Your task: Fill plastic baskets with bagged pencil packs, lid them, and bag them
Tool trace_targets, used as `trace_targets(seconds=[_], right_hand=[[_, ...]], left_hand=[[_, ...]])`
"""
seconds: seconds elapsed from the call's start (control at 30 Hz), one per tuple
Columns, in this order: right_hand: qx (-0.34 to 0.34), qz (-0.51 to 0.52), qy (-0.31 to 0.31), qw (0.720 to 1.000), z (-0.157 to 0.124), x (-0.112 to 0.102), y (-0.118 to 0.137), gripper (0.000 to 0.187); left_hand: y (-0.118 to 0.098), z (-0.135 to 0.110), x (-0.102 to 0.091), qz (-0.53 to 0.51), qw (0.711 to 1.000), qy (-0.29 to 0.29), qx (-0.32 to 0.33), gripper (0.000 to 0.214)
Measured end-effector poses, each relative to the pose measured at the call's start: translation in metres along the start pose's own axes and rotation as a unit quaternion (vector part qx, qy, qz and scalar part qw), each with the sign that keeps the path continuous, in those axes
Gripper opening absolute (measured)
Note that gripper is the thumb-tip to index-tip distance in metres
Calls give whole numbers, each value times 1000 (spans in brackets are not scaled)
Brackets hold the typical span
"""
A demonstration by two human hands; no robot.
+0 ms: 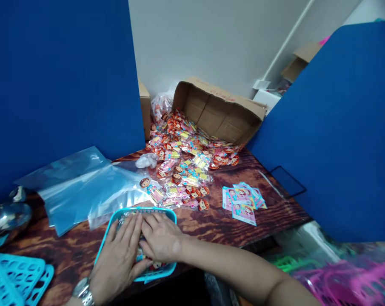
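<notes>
Both my hands lie inside a light-blue plastic basket [174, 216] at the table's front edge. My left hand [120, 250], with a watch [83, 291] on its wrist, is flat with its fingers stretched out over the contents. Beside it my right hand [162, 238] presses down flat too, fingers extended towards the basket's far side. Small packets show in the gaps under the hands, mostly hidden. Just past the rim lies a bagged doll-shaped piece [151, 189], with a heap of similar printed packets [186, 170] behind it.
An open cardboard box [218, 108] lies tipped at the back, packets spilling out. Clear plastic bags [112, 187] are spread at left. Printed cards [241, 199] lie at right. Light-blue perforated pieces [16, 276] sit front left. Blue panels [61, 80] flank the table.
</notes>
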State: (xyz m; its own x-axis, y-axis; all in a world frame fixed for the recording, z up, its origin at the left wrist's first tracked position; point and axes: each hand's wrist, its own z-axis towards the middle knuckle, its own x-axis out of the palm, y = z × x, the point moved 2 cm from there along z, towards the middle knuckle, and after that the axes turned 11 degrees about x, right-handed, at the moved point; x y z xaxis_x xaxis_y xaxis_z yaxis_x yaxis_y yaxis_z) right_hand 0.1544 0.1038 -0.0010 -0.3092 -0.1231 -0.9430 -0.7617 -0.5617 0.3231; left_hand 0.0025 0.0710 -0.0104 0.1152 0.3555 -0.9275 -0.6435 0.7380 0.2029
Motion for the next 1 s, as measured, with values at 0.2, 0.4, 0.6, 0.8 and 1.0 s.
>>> trace_targets(seconds=[0.2,0.4,0.6,0.8,1.0], right_hand=[[-121,91,-12,988,6,3,-1,56],[88,64,-61,992,29,-39,-117,36],[392,-92,64,913,20,-32,-207,67],[387,-100,112,910,-4,1,-142,74],[302,-121,117,938,-3,-29,-132,48]], left_hand=[[-6,-17,-4,28,999,-14,-38,100],[-3,-19,-4,23,999,-4,-49,98],[-6,-20,-9,13,997,16,-77,95],[-5,-23,-8,-5,996,24,-87,88],[-5,-24,-6,-4,996,20,-85,88]])
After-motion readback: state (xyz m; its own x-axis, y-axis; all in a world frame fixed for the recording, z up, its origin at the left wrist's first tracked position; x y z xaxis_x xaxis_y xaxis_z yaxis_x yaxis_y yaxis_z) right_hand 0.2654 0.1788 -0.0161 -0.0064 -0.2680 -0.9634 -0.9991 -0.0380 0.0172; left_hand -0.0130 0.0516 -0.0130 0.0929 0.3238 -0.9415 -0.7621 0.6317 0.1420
